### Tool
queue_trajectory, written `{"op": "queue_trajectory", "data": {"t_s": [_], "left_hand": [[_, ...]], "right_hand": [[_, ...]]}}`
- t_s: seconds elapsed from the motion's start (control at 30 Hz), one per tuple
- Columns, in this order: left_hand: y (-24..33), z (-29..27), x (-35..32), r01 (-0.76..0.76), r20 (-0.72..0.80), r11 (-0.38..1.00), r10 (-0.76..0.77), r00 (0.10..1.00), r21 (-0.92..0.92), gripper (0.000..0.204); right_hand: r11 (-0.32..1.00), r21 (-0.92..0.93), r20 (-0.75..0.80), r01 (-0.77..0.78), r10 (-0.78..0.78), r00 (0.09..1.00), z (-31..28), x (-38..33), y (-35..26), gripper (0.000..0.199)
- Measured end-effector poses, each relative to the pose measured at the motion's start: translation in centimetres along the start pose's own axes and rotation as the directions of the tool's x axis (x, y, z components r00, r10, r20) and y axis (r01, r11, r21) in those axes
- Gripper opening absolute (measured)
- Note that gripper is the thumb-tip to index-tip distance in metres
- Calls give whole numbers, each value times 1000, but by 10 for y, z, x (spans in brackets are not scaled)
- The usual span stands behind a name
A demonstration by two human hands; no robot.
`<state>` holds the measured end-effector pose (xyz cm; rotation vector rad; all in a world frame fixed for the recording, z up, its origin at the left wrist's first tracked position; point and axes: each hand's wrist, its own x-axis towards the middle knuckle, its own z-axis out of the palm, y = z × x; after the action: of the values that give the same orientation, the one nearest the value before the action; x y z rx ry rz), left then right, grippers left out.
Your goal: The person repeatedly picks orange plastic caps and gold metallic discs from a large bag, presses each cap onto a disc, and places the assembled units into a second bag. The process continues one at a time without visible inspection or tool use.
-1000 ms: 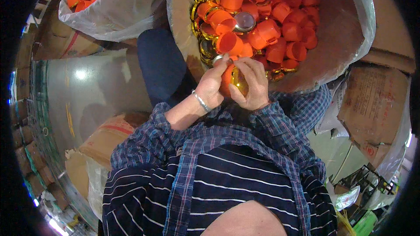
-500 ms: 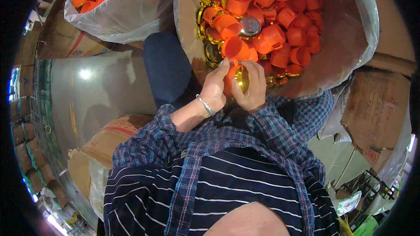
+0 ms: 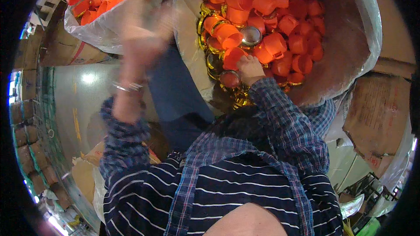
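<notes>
My right hand (image 3: 250, 69) is in the large lined container, its bent fingers closed at the edge of an orange plastic cup (image 3: 234, 58). Around it lie many more orange cups (image 3: 264, 3), some with small handles and shiny gold rims. A silver-looking round disc (image 3: 251, 36) rests among them. My left hand (image 3: 146, 32) is smeared by motion beside the second lined container at the upper left. Its fingers are too blurred to show whether they hold anything. Orange cups (image 3: 105, 0) fill that container too.
Clear plastic liners (image 3: 369, 21) line the containers and fold over their rims. My left knee (image 3: 175, 78) lies between the two containers. Cardboard (image 3: 376, 113) stands at the right, and a cardboard carton (image 3: 94, 159) sits on the floor to my left.
Both hands were together over the near edge of the right container, with a small orange piece between them. They have parted: the left swung up and left, the right reached forward among the cups.
</notes>
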<state>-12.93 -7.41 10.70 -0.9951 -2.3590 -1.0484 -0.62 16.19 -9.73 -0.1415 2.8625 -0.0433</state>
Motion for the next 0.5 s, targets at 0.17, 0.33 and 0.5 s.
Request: {"op": "queue_trajectory", "data": {"t_s": [0.17,0.33,0.5], "left_hand": [[17,93,-79,77,642,993,0,766,-91,55],[13,114,-89,534,759,831,-242,604,-160,27],[17,115,-92,778,757,-211,-478,446,-591,27]], "right_hand": [[526,850,89,-20,-107,990,-49,-21,21,33],[483,872,-170,-74,442,881,-60,15,64,36],[902,131,-477,-412,421,771,-12,76,88,36]]}}
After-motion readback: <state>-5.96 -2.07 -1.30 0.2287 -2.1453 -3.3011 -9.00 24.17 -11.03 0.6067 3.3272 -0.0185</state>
